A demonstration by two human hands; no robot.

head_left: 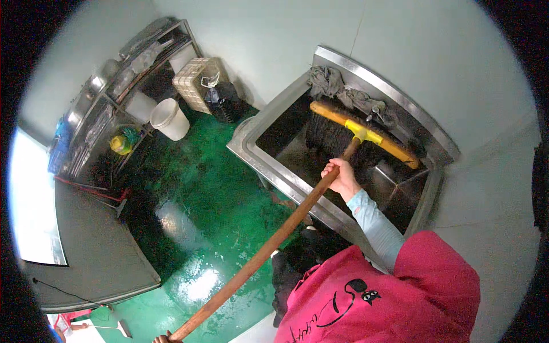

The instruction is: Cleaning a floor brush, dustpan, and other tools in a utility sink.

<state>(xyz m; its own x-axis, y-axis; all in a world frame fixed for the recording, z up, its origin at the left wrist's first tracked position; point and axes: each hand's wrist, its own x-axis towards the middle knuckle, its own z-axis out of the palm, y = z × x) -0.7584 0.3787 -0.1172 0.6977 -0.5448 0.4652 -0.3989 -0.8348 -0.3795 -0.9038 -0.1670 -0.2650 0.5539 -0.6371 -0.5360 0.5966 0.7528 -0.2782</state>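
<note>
While fingers grip its handle, broom inside steel sink — rags on rim.

Your broom shows a yellow-orange head with black bristles, a bright yellow socket and a reddish-brown wooden handle. Sink: grey steel, dark inside; rags on its rim are grey. Floor: glossy green with white glare patches. Bucket: white. Crate: beige lattice pattern. Your sleeve is pale blue; your apron is pink-red with a black line drawing.
</note>
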